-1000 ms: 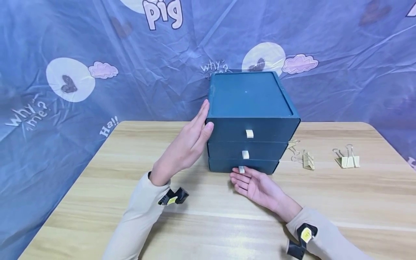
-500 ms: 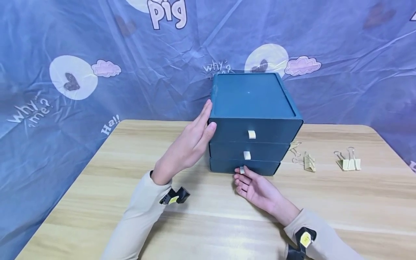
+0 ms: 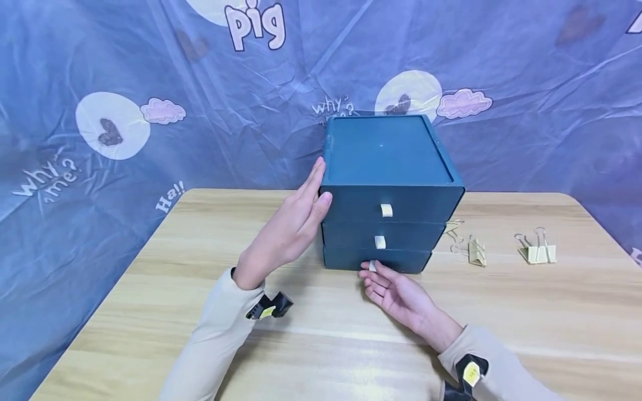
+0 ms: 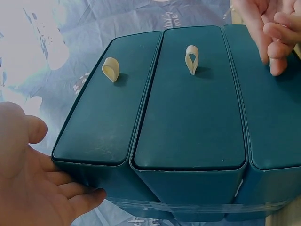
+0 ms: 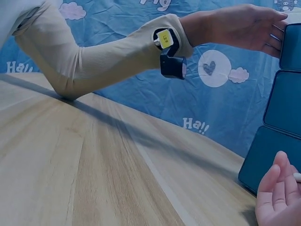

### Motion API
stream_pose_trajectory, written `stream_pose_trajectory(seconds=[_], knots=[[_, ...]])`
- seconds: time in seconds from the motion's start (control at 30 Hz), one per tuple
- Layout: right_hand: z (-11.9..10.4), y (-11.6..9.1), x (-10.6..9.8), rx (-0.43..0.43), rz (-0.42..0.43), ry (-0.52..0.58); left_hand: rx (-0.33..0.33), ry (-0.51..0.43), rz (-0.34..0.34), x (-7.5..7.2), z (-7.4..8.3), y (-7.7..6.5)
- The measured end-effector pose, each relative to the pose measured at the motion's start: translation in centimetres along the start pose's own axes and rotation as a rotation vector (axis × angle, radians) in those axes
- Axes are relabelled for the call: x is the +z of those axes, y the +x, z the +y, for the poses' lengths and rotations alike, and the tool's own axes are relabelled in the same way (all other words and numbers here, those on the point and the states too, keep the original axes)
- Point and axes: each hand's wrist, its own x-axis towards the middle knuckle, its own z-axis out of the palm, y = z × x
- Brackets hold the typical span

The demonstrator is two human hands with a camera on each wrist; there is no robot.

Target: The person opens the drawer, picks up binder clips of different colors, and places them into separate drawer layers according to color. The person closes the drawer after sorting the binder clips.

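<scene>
A dark blue-green three-drawer box (image 3: 391,150) stands on the table, each drawer front bearing a small cream loop pull. My left hand (image 3: 288,228) lies along the box's left side, fingers straight and thumb at the front edge. In the left wrist view, its fingers (image 4: 70,190) spread against that side. Low at the front, my right hand (image 3: 398,295) pinches the loop pull (image 3: 372,266) of the bottom drawer (image 3: 346,258) between thumb and index finger, the other fingers loosely bent below. All drawer fronts sit flush. The upper pulls (image 3: 386,210) hang untouched.
Right of the box, gold binder clips lie on the wooden table (image 3: 200,312): one (image 3: 476,252) near it, another (image 3: 539,253) farther right, a third (image 3: 453,229) partly hidden behind the box. A blue printed cloth (image 3: 251,111) hangs behind the table.
My right thumb and index finger have closed around the bottom drawer's pull. My left hand stays against the box's side, and the drawers have not moved.
</scene>
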Motion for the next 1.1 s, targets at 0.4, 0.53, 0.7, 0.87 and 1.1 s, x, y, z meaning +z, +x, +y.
stream_pose_trajectory(seconds=[0.4,0.53,0.7,0.87,1.1], knots=[[0.6,-2.2,0.1,0.065,0.005,-0.035,0.006,0.006,0.008,0.0,-0.3,0.0],[0.6,-3.0,-0.3,0.086,-0.063,-0.077,0.007,0.005,0.006,0.1,-0.4,0.1],[0.8,-4.1,-0.8,0.121,-0.115,-0.141,0.015,0.004,0.006,0.2,-0.3,0.1],[1.2,-5.1,-1.2,0.146,-0.133,-0.171,0.014,0.0,-0.001,0.1,-0.3,0.1],[2.0,-6.1,-1.6,0.172,-0.163,-0.218,0.008,0.003,-0.005,0.1,-0.4,0.0]])
